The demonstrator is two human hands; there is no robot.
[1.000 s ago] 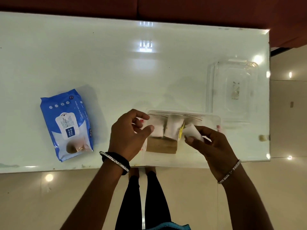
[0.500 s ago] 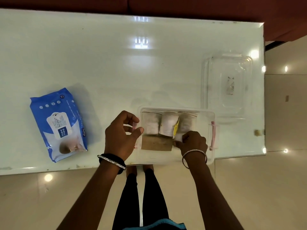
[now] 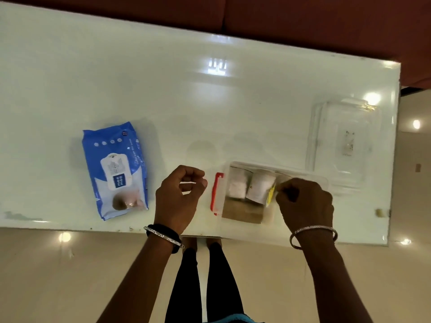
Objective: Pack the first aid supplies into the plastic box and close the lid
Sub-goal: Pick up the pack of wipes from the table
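The clear plastic box [image 3: 303, 231] stands at the table's near edge, with a red latch [image 3: 218, 194] on its left end. Inside are two white rolls [image 3: 238, 187] [image 3: 260, 187], a brown pack [image 3: 242, 212] and a yellow packet [image 3: 270, 194]. My right hand [image 3: 305, 203] is down in the box's right part, fingers curled around a third white roll [image 3: 283, 179], which is mostly hidden. My left hand [image 3: 179, 197] hovers just left of the latch, loosely curled, holding nothing and not touching the box. The clear lid [image 3: 345, 141] lies behind the box on the right.
A blue pack of wet wipes [image 3: 115, 170] lies flat on the white glossy table [image 3: 210, 108], left of my left hand. The table's near edge runs just under both wrists. Its right edge is close beside the lid.
My right hand brought the white roll from the box's front into its right part. My left hand came off the box's left end, uncovering the red latch.
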